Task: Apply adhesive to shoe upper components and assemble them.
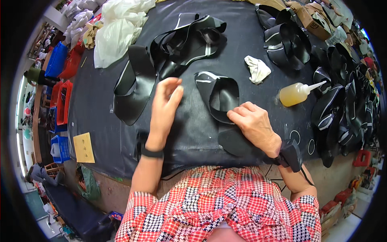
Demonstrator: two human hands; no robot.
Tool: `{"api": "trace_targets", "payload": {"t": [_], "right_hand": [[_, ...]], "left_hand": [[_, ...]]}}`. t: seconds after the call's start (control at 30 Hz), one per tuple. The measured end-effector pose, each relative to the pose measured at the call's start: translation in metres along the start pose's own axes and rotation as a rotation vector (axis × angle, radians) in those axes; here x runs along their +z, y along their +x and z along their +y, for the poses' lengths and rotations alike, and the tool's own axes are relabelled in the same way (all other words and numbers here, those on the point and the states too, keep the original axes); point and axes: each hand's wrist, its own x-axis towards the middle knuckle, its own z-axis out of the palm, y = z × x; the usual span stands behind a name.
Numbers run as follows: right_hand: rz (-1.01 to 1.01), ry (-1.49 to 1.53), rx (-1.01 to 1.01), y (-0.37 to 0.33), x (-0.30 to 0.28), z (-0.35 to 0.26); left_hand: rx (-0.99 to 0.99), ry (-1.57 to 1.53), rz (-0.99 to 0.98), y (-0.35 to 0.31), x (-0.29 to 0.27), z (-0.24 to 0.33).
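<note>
In front of me a black, smooth, leather-like piece (224, 94) is curled into a loop, with white strips along its upper left edge. Its lower flap trails toward the table's near edge. My right hand (252, 123) pinches the loop's lower right rim between thumb and fingers. To its left, my left hand (166, 109) is raised with fingers bent and thumb apart, touching nothing I can see. Just beyond that hand lies a similar black piece (135, 86), bent over on itself. More such pieces with white edging (193, 40) are heaped farther back.
A bottle of yellow liquid (293, 94) lies on its side at right, near a crumpled white cloth (257, 69). Black pieces (342, 109) pile along the right edge. White plastic bags (119, 36) sit at far left; a tan card (84, 147) lies at near left on the black-covered table (109, 149).
</note>
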Motion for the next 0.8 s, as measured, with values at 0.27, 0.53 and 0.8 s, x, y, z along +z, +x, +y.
{"api": "trace_targets", "payload": {"t": [0.27, 0.53, 0.8], "right_hand": [[0.033, 0.078, -0.153, -0.007, -0.012, -0.011], [-0.230, 0.929, 0.207, -0.001, -0.063, -0.006], [0.290, 2.204, 0.928, -0.019, -0.021, 0.013]], "left_hand": [[-0.663, -0.804, -0.341, 0.027, 0.025, -0.021], [0.143, -0.412, -0.389, 0.000, 0.042, 0.116], [-0.160, -0.225, -0.481, -0.056, 0.089, 0.039]]}}
